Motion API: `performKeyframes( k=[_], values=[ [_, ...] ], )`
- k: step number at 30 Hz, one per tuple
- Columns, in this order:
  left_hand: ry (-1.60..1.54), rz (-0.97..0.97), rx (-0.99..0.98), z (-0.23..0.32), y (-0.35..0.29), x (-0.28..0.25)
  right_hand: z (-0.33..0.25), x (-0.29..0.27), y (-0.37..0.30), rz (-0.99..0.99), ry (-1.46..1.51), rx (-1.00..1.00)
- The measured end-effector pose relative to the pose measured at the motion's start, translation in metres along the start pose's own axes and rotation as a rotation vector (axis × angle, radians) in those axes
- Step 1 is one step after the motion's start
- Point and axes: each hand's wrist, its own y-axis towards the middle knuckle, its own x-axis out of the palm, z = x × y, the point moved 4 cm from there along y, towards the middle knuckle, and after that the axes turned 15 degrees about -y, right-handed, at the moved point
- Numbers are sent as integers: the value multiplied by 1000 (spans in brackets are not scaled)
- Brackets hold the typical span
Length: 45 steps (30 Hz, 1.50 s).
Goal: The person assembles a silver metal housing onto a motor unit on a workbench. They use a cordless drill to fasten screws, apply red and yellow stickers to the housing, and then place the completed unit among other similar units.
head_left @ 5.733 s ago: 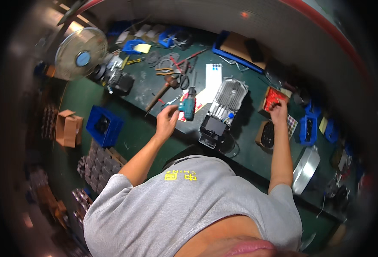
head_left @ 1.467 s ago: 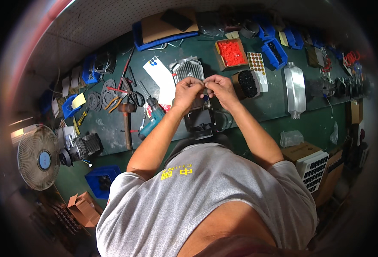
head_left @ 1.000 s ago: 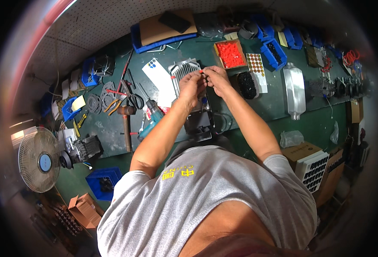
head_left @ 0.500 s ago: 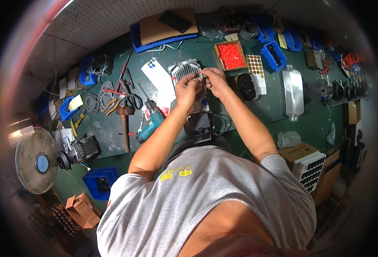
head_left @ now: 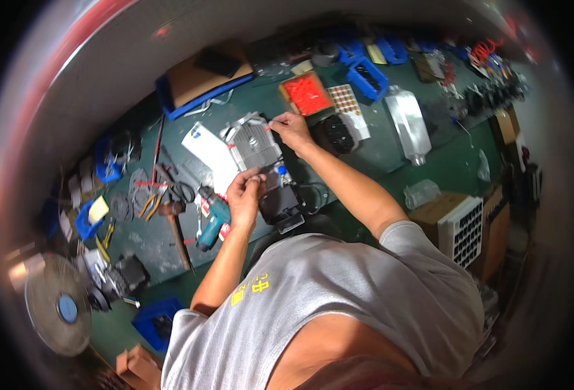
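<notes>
A grey finned metal housing [head_left: 253, 144] lies on the workbench in front of me, with small red pieces at its left and right edges. My right hand [head_left: 291, 132] is at the housing's upper right corner, thumb and finger pinched beside a red piece [head_left: 267, 128]. Whether that pinch holds the piece, I cannot make out. Closer to me, my left hand [head_left: 245, 190] is off the fins, its fingertips pressed together; anything between them is too small to name. Below the housing sits a black box-shaped part [head_left: 282, 205], with a blue knob-like piece [head_left: 282, 170] above it.
A teal power drill [head_left: 214, 222] lies beside my left forearm, near a hammer [head_left: 178, 234] and pliers. Beyond my right hand are a box of red pieces [head_left: 306, 93], a sticker sheet [head_left: 349, 107] and a container of black pieces [head_left: 337, 134]. A silver canister [head_left: 406, 123] lies farther right.
My left hand has drawn back from the fins toward me, uncovering the housing. My right hand stays at the housing's right edge. The whole view has turned and shifted.
</notes>
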Motion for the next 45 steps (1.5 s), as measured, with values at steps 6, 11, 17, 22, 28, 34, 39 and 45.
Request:
performKeyframes(
  k=[6, 11, 17, 22, 28, 34, 39, 45],
  values=[
    [30, -128, 16, -7, -3, 18, -21, -86, 29, 273, -62, -27],
    [49, -113, 61, -18, -13, 28, 7, -180, 0, 556, -146, -45],
    [125, 16, 86, -56, -32, 33, 179, -338, -79, 1146, -146, 313],
    [222, 47, -40, -103, -62, 104, 388, -461, -101, 1198, 449, 804],
    [453, -151, -61, -137, -89, 155, 417, -487, -65, 515, 911, 719],
    [559, -6, -114, -157, -119, 128, 403, -498, -44, 667, 1090, 494],
    [577, 91, -104, -158, -138, 100, 364, -501, -38, 724, 1056, 462],
    [553, 61, -24, -109, -128, 54, 303, -491, -67, 852, 952, 415]
  ],
)
